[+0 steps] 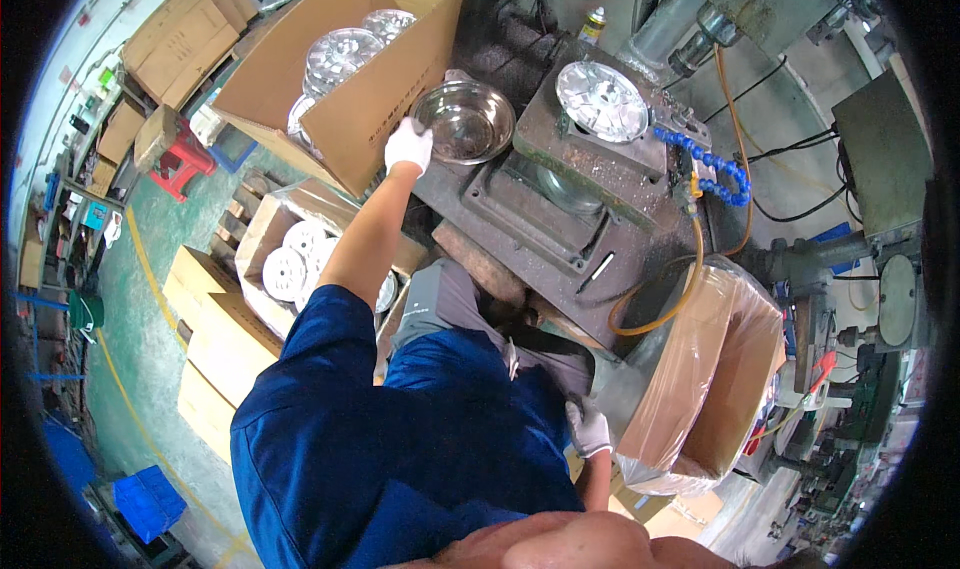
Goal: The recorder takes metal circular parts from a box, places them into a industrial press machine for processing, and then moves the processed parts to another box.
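Observation:
My left hand (408,148), in a white glove, is closed at the left rim of a shiny metal bowl (464,121). The bowl stands on the machine's table beside a tall cardboard box (370,97). Inside that box lie several silvery round metal parts (343,57). Low on the right, my gloved right hand (588,427) rests by my thigh, its fingers loosely stretched and nothing seen in them. A similar round metal part (602,101) sits on the raised block of the machine, away from both hands.
A blue segmented coolant hose (712,167) curves beside the block, with an orange hose (697,259) hanging below. On the right stands a plastic-lined carton (700,369). Another carton (262,259) at left holds more round parts. A red stool (183,164) stands farther off.

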Demonstrator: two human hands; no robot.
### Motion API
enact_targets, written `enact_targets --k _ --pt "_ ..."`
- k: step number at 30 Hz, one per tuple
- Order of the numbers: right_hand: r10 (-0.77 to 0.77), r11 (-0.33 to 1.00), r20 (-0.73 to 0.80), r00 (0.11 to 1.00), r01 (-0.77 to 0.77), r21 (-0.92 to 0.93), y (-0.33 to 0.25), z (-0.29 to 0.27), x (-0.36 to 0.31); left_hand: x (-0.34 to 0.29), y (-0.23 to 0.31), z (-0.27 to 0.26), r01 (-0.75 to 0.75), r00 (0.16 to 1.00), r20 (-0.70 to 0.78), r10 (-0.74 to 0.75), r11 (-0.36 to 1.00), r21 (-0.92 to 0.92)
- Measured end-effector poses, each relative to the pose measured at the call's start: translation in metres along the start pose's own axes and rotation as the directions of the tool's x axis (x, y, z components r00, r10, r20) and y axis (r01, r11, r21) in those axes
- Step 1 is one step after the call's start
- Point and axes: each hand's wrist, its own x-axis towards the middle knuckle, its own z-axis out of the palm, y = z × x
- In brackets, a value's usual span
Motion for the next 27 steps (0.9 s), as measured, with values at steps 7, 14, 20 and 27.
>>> enact_targets --k 7,14,20,27 --pt "-0.194 0.981 -0.092 0.977 0.192 -0.038 -0.015 -0.013 0.008 -0.003 0.043 0.015 -0.248 0.929 0.283 0.239 0.969 -0.004" --pt "-0.161 0.987 -0.156 0.975 0.163 0.006 0.001 -0.016 -0.006 -0.020 0.054 0.000 -0.311 0.943 0.101 0.318 0.947 -0.079" --pt "-0.124 0.992 -0.042 0.991 0.125 0.006 0.025 -0.007 0.000 -0.051 0.055 -0.043 -0.254 0.960 0.079 0.270 0.951 -0.175" --pt "-0.227 0.972 -0.139 0.964 0.234 0.034 0.032 -0.015 0.016 -0.114 0.163 -0.143 -0.466 0.884 -0.224 0.411 0.741 -0.483"
